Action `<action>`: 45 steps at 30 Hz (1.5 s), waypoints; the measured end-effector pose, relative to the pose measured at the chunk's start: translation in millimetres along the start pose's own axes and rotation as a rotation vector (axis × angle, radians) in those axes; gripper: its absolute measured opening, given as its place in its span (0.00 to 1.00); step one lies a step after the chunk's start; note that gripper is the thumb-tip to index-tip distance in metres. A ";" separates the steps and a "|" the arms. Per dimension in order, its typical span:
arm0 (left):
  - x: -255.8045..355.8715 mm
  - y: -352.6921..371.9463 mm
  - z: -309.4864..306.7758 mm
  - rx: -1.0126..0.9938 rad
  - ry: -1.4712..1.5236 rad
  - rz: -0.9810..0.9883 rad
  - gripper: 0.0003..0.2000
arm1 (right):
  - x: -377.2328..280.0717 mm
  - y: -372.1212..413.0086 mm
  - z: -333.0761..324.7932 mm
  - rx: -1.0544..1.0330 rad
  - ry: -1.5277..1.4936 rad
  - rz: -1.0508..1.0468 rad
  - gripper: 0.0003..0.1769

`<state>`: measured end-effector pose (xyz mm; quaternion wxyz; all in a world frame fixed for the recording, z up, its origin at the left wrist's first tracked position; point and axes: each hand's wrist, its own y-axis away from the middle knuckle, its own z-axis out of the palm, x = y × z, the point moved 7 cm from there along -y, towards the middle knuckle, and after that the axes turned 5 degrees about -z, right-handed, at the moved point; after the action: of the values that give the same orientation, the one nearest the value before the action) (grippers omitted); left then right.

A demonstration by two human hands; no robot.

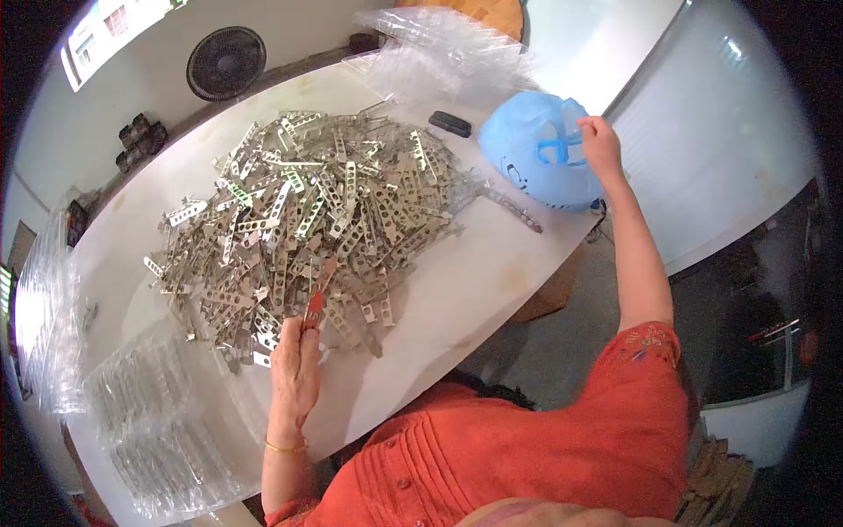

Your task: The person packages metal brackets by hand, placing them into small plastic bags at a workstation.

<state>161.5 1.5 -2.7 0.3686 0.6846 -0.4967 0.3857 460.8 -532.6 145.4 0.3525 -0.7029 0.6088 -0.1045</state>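
Note:
My left hand [296, 369] is closed around the lower end of a narrow metal strip [314, 307], which shows red along its length and points up over the near edge of the heap. Loose metal strips with rows of round holes [351, 211] lie piled in front of this hand. Off to the right, my right hand [600, 145] pinches the upper edge of a blue plastic bag [522, 145]. The bag is bulging and stands on the table's right end, its handle opening facing me. What it contains is hidden.
Flat clear-wrapped packs [167, 430] lie at the table's near left corner. More clear plastic [439, 53] is heaped at the far end. A black object [450, 123] rests by the bag, and a slim strip [514, 211] lies before it. A fan [226, 63] stands beyond the table [474, 299].

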 end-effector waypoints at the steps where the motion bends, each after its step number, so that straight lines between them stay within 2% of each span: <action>1: -2.1 -0.2 0.8 0.002 -0.016 0.019 0.09 | 1.9 -5.1 3.3 0.005 0.001 -0.003 0.16; 3: -2.2 1.1 0.8 0.008 -0.033 0.039 0.09 | 14.6 -10.7 30.9 -0.258 0.002 0.111 0.16; 4: -2.2 2.0 1.6 -0.011 -0.017 0.037 0.09 | 32.2 -19.2 49.0 -0.255 -0.001 0.107 0.16; 6: -2.5 2.6 3.0 -0.028 -0.004 0.029 0.08 | 74.8 -29.0 100.3 -0.403 -0.209 0.077 0.20; 7: -1.9 2.5 3.3 -0.022 -0.026 0.029 0.08 | 51.6 -23.6 96.3 -0.407 -0.212 0.078 0.20; 9: 0.1 2.9 3.7 -0.015 -0.050 0.030 0.08 | -16.4 -14.0 82.2 -0.374 -0.070 -0.117 0.34; 10: 0.8 3.7 3.6 -0.020 -0.032 0.009 0.08 | -37.5 -12.7 76.7 -0.375 -0.073 -0.117 0.34; 11: 0.2 3.9 3.6 -0.025 -0.013 -0.012 0.09 | -51.2 -11.9 73.4 -0.394 -0.080 -0.053 0.39; 12: 0.0 3.7 3.5 -0.023 -0.013 -0.014 0.09 | -54.8 -11.6 73.2 -0.411 -0.086 0.010 0.45; 15: -0.9 3.9 3.8 -0.021 -0.012 -0.012 0.09 | -23.3 -28.8 98.1 -0.383 -0.119 -0.046 0.49; 16: -3.0 3.7 4.2 -0.028 -0.006 -0.029 0.09 | -22.0 -29.9 101.3 -0.383 -0.118 -0.047 0.49; 18: -5.5 3.7 5.4 -0.034 0.002 -0.044 0.08 | -16.9 -34.4 101.0 -0.252 -0.092 0.136 0.40; 19: -4.9 3.9 6.2 -0.031 0.016 -0.023 0.08 | -33.3 -33.8 97.3 -0.250 -0.092 0.136 0.40; 21: -3.5 5.4 6.3 -0.022 0.030 0.004 0.08 | -41.9 -21.3 96.6 -0.265 -0.508 0.540 0.22; 22: -0.3 6.5 6.4 -0.021 0.040 0.032 0.07 | -32.6 -24.9 103.5 -0.264 -0.513 0.534 0.22; 24: 1.7 8.2 4.4 -0.007 0.052 0.061 0.07 | 3.2 -29.3 140.2 -0.274 -0.819 0.632 0.19; 25: -0.5 8.6 4.9 -0.021 0.058 0.046 0.07 | 15.6 -29.8 153.8 -0.278 -0.823 0.623 0.19; 27: -5.6 9.3 5.1 -0.029 0.070 0.029 0.07 | 29.4 -28.7 161.1 -0.037 -1.057 0.735 0.12; 28: -7.4 9.0 4.5 -0.020 0.065 0.050 0.07 | 26.5 -30.2 159.3 -0.042 -1.057 0.730 0.12; 30: -10.4 8.4 4.5 -0.013 0.061 0.068 0.07 | 18.7 -25.7 147.5 0.042 -1.428 0.803 0.16; 31: -12.8 7.6 5.2 -0.021 0.077 0.050 0.07 | 2.0 -23.7 127.9 0.040 -1.426 0.804 0.16; 33: -13.0 7.0 5.7 -0.031 0.090 0.030 0.07 | -51.7 -18.0 97.2 -0.147 -1.584 0.828 0.10; 34: -9.8 7.5 5.6 -0.036 0.102 0.027 0.07 | -50.6 -14.9 92.9 -0.144 -1.583 0.832 0.10; 36: -9.2 5.7 5.8 -0.042 0.112 0.027 0.07 | -68.7 -23.0 80.6 -0.458 -1.505 0.382 0.13; 37: -12.8 5.3 6.2 -0.047 0.128 0.035 0.07 | -42.3 -27.0 86.7 -0.458 -1.508 0.380 0.13; 38: -15.3 4.9 5.4 -0.048 0.146 0.042 0.07 | -5.2 -35.4 100.2 -0.585 -0.990 0.058 0.15; 39: -15.8 4.4 3.7 -0.041 0.149 0.044 0.07 | -13.7 -36.3 102.0 -0.663 -0.450 -0.245 0.18; 40: -15.5 4.1 2.7 -0.035 0.146 0.047 0.08 | -13.4 -38.4 100.7 -0.663 -0.450 -0.254 0.18; 42: -14.5 3.5 0.5 -0.024 0.147 0.048 0.08 | -5.7 -29.6 88.7 -0.644 -0.972 0.199 0.19; 45: -20.2 3.1 1.9 -0.072 0.227 -0.037 0.08 | -57.1 -18.7 51.6 -0.539 -1.008 0.207 0.18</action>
<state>154.6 7.1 -21.1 0.4539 0.6317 -0.4528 0.4357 491.7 -460.3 135.5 0.4157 -0.6676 0.4366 0.4369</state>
